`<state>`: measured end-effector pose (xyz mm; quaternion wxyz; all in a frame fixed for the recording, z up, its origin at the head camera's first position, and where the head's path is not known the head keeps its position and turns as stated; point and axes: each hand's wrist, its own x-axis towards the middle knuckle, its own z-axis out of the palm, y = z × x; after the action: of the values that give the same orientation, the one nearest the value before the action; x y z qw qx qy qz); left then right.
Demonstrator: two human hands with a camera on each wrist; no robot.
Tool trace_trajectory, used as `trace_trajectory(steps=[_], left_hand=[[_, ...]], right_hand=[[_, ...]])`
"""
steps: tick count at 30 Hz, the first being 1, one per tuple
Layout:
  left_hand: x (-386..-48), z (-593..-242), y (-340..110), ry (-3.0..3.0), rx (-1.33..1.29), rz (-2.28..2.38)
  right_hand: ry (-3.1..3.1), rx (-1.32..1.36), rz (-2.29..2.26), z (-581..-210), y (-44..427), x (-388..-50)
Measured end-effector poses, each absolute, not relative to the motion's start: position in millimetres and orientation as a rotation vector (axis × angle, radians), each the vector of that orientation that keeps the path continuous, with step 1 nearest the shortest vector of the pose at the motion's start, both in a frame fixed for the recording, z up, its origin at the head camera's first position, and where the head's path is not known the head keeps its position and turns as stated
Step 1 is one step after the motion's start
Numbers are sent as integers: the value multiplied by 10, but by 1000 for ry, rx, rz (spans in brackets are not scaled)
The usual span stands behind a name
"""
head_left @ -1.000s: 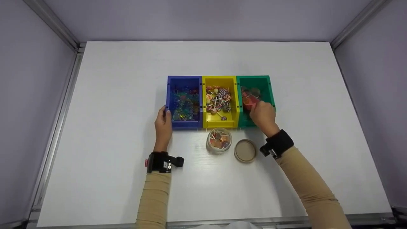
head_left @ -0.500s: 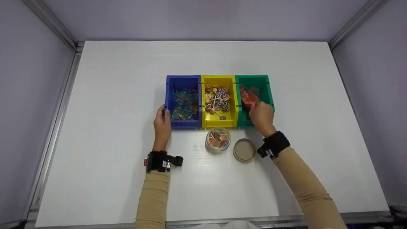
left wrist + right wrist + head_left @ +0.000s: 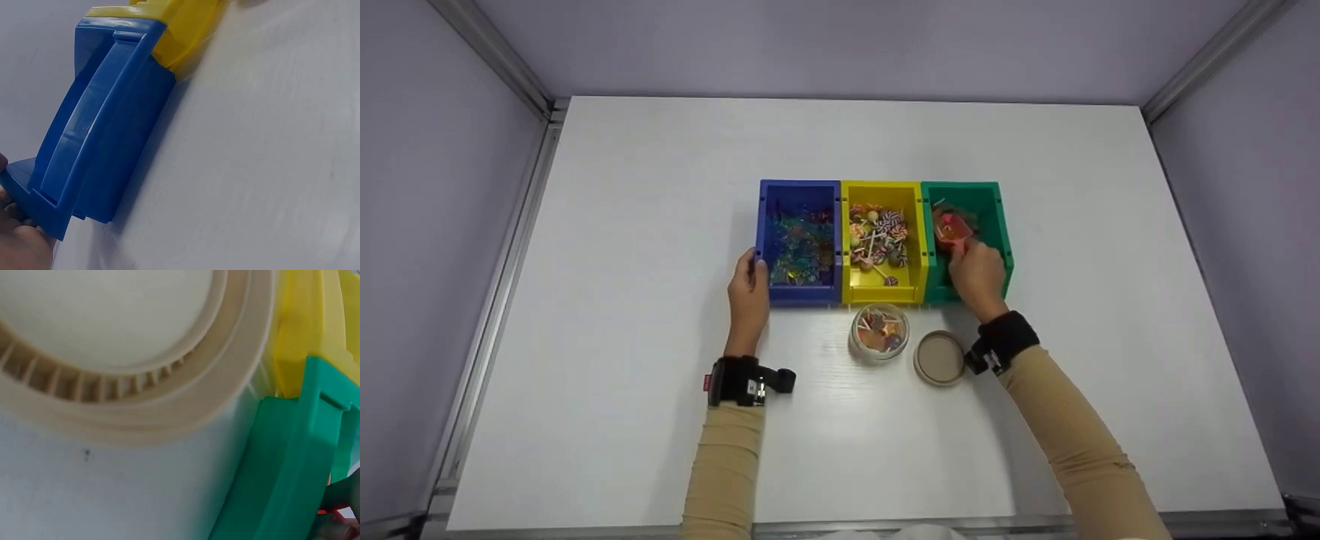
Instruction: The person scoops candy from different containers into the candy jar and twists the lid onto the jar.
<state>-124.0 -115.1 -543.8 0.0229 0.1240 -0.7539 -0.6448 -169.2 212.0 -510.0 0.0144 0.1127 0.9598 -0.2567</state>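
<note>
In the head view, my right hand grips the handle of a small red scoop inside the green bin. The scoop lies among reddish, translucent pieces, and something is in its bowl, too small to tell. My left hand holds the left side wall of the blue bin. In the left wrist view, a thumb tip and fingers lie on either side of that bin's rim. Between these bins sits the yellow bin, with lollipops in it. Clear, glassy bits fill the blue bin.
An uncovered glass jar holding sticks and colourful pieces stands in front of the yellow bin. To its right lies a round beige lid, close to my right wrist. The white table is enclosed by pale walls.
The scoop has turned and shifted slightly in the green bin, its bowl now more visible. My right wrist has moved a little left. My left hand stays on the blue bin.
</note>
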Motion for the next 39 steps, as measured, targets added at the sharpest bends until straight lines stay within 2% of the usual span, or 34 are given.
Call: trace_trajectory(steps=[25,39], left_hand=[[-1238,-5411,-1133,-2358,399,-1976],[-1217,-5405,-1146,-2356,381,-1969]], right_hand=[[2777,519,-1206,-5201,2164,-1749],[2822,491,-1265,-5250,2165,-1720]])
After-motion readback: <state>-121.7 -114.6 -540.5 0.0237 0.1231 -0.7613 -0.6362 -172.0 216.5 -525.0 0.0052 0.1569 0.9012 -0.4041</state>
